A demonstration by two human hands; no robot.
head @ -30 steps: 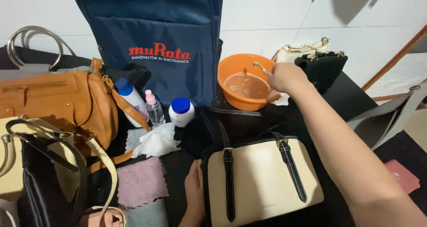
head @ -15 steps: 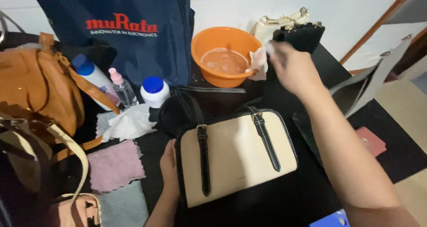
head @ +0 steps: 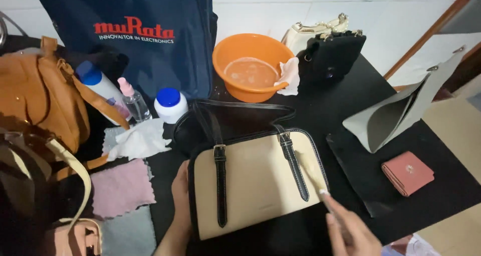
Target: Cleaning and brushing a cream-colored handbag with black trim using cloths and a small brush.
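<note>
A cream handbag [head: 255, 186] with black straps and trim lies flat on the black table in front of me. My left hand [head: 180, 196] grips its left edge. My right hand [head: 350, 231] is at the bottom right, closed on a thin pale stick-like tool [head: 310, 168]. The tool is blurred, and its far end rests on the bag's right side beside the right strap. Behind the bag stands an orange bowl [head: 223, 68] of cloudy liquid, with a white cloth [head: 289, 75] draped over its rim.
A dark blue tote [head: 150, 60] stands at the back and a tan leather bag [head: 40, 100] at the left. Nearby are a blue-capped bottle [head: 97, 83], a spray bottle [head: 133, 100], a blue-lidded jar [head: 170, 104], a tissue [head: 138, 140], a pink cloth [head: 123, 188], a black bag [head: 333, 55], a grey pouch [head: 401, 110] and a pink wallet [head: 407, 172].
My right hand has come back from the orange bowl to the near right and brought the tool down onto the cream handbag. My left hand has stayed on the bag's edge.
</note>
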